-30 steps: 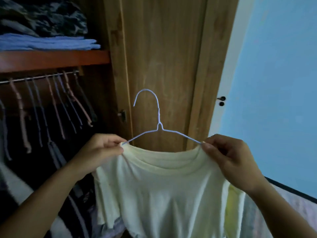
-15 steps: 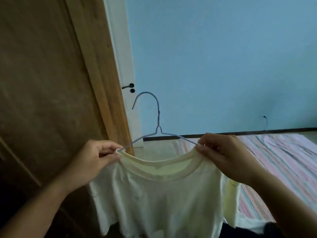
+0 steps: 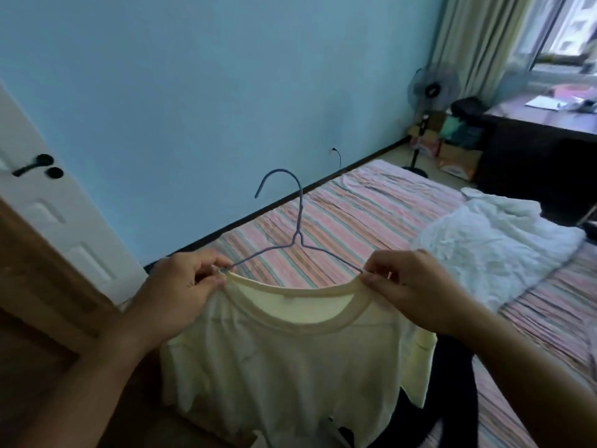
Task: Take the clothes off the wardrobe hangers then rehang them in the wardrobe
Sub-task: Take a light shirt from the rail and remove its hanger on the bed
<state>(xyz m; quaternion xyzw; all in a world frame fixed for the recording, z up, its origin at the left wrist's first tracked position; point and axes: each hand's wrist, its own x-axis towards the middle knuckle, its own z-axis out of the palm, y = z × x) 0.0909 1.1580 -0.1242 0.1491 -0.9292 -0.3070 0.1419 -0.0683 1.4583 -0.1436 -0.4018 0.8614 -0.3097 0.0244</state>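
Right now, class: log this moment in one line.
left hand: grips shirt | right hand: grips shirt | hanger: inside collar | bed: beyond

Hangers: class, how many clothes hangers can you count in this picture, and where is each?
1. A blue wire hanger sits inside the pale yellow T-shirt, held up by both hands at its shoulders, over the striped bed. Others may lie out of view.

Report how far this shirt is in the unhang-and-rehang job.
Done: the pale yellow T-shirt is out of the wardrobe, held over the striped bed. In hand: left hand and right hand pinch its shoulders, blue wire hanger still inside. Left: removing the hanger, rehanging.
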